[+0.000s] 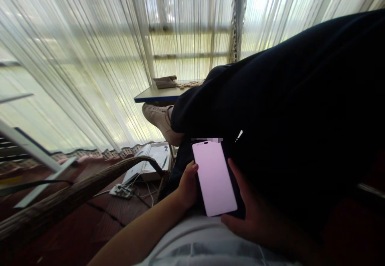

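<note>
Closest of all, a pale grey-white shirt [195,240] lies beneath a dark-edged, rectangular phone [214,177], held over the lap, its face lit plain pink. The left hand [188,185] clasps the phone's left side, thumb over the edge; the right hand [251,208] sits by the opposite side and lower corner, thumb and forefinger spread (whether that grip bears on it, I cannot tell). So the phone is already in hand and lit; with its face washed out, what is done on it or left to do cannot be read.

Dark, loose trousers [255,97] stretch beyond. Past a brown, textured chair arm [90,183], a white power strip [120,191] and an open white box [158,157] lie low down. Farther on come a beige laced shoe [159,117], a blue-edged pale surface [153,94] carrying small tan pieces [189,84], and sheer white curtains [90,37].
</note>
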### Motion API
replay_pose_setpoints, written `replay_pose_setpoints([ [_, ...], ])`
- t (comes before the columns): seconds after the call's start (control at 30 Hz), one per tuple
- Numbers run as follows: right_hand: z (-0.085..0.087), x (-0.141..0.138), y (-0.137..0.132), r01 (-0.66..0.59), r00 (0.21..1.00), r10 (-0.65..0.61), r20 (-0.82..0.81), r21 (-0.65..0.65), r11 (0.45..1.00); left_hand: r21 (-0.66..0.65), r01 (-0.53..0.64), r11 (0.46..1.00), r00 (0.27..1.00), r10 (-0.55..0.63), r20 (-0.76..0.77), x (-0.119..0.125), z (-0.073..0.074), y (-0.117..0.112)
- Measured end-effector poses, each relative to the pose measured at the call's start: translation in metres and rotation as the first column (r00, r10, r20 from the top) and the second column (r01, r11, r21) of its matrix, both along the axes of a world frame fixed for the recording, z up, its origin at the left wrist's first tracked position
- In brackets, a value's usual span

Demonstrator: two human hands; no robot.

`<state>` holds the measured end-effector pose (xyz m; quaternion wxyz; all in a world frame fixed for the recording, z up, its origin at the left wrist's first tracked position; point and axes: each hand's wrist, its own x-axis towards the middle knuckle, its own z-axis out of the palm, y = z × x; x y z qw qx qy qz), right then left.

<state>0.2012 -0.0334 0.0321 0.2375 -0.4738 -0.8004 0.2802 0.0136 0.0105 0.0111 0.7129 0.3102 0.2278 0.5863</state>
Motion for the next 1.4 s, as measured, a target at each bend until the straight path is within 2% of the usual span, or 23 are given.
replay_pose_setpoints([
  [0.23, 0.002, -0.001, 0.002, -0.009, 0.999, 0.010, 0.053, -0.014, 1.000, 0.033, 0.034, 0.999, 0.999, -0.035, 0.027, -0.001, -0.002, 0.002],
  [0.47, -0.006, 0.001, 0.003, -0.035, 0.993, 0.025, 0.111, 0.087, 0.996, 0.071, 0.071, 0.995, 0.995, -0.076, 0.064, -0.001, -0.003, 0.003],
  [0.67, -0.009, 0.001, 0.004, -0.056, 0.997, 0.047, 0.068, 0.131, 0.990, 0.127, 0.069, 0.990, 0.994, -0.078, 0.070, 0.000, 0.002, 0.003],
  [0.8, -0.011, 0.002, 0.005, -0.039, 0.998, 0.032, 0.061, 0.120, 0.992, 0.088, 0.105, 0.991, 0.990, -0.112, 0.080, -0.001, 0.002, 0.004],
  [0.93, -0.013, 0.002, 0.006, -0.027, 0.999, 0.024, 0.033, 0.069, 0.997, 0.065, 0.084, 0.994, 0.994, -0.088, 0.071, -0.001, 0.000, 0.005],
  [1.1, -0.013, 0.002, 0.007, -0.037, 0.999, 0.035, 0.028, 0.049, 0.998, 0.071, 0.116, 0.991, 0.990, -0.122, 0.077, -0.002, 0.002, 0.003],
  [1.23, -0.008, 0.002, 0.006, -0.053, 0.998, 0.051, 0.034, 0.051, 0.997, 0.081, 0.099, 0.992, 0.992, -0.104, 0.069, -0.002, 0.002, 0.003],
  [1.4, -0.003, 0.000, 0.006, -0.054, 0.998, 0.052, 0.038, 0.050, 0.997, 0.063, 0.145, 0.987, 0.984, -0.151, 0.099, -0.002, 0.001, 0.003],
])
